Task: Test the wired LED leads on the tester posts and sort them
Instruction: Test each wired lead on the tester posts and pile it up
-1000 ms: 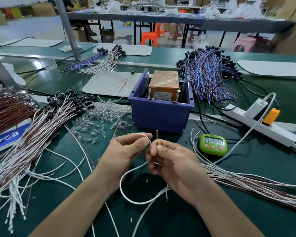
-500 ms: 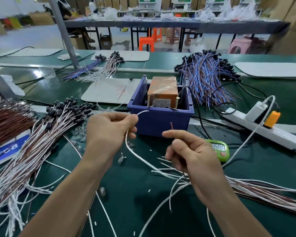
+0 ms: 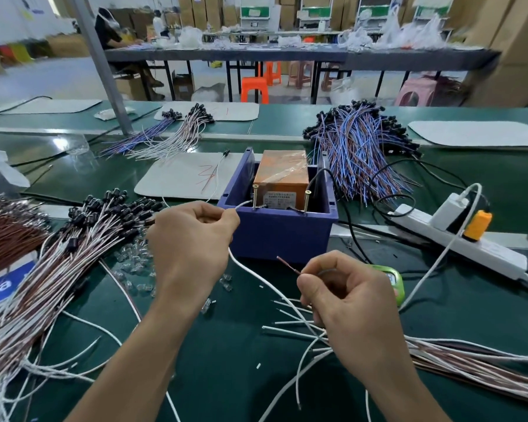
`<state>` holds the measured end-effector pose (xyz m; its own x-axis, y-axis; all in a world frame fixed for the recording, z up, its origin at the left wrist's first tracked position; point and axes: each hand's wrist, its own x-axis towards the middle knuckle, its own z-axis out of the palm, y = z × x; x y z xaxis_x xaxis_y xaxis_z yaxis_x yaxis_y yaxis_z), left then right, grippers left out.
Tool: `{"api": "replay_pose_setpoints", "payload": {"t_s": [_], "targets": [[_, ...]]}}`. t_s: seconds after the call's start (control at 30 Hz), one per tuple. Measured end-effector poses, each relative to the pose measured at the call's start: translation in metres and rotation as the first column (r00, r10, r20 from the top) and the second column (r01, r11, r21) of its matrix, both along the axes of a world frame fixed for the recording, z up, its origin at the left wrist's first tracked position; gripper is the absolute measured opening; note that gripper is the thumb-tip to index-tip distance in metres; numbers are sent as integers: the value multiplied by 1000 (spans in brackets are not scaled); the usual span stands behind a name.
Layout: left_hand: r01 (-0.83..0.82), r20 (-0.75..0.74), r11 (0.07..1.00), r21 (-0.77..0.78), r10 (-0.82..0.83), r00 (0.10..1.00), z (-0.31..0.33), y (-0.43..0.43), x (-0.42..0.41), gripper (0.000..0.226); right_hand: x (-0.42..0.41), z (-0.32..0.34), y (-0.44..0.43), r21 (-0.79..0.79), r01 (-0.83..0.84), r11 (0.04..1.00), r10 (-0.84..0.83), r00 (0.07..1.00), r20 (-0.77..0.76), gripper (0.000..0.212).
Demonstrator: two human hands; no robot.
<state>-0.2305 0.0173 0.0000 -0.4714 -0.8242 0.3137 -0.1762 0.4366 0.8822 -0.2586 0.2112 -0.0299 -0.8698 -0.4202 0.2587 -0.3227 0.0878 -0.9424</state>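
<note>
My left hand pinches the white wire of an LED lead, and the wire's stripped tip reaches the left brass post of the tester. The tester is an orange box standing in a blue bin. A second brass post stands on the right. My right hand pinches the brown wire of the same lead, its end pointing up in front of the bin, apart from the posts.
A large pile of white-and-brown leads with black caps lies at the left. More leads fan out at the right. Loose clear LEDs sit by the bin. A green timer, a white power strip and blue-brown leads lie beyond.
My hands moved apart and up from in front of me. The left hand carried the white wire's tip to the left post, and the right hand raised the brown wire toward the bin.
</note>
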Motion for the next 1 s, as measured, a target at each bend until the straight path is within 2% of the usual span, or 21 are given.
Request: {"api": "replay_pose_setpoints", "payload": {"t_s": [0.23, 0.37, 0.6, 0.77, 1.0], "targets": [[29, 3, 1000, 1, -29, 1000, -2, 5, -6, 25, -3, -1, 1, 10, 23, 1000, -23, 1000, 2, 21], [30, -29, 999, 21, -29, 999, -4, 4, -5, 24, -7, 0, 3, 14, 95, 995, -95, 995, -21, 19], [44, -24, 999, -10, -44, 999, -4, 1, -3, 22, -29, 21, -4, 70, 326, 943, -303, 925, -232, 18], [49, -14, 999, -5, -49, 999, -4, 2, -6, 21, -51, 41, -10, 139, 323, 936, -256, 897, -360, 16], [16, -28, 1000, -5, -16, 999, -5, 2, -7, 25, -63, 46, -8, 234, 289, 928, -176, 896, -407, 21]]}}
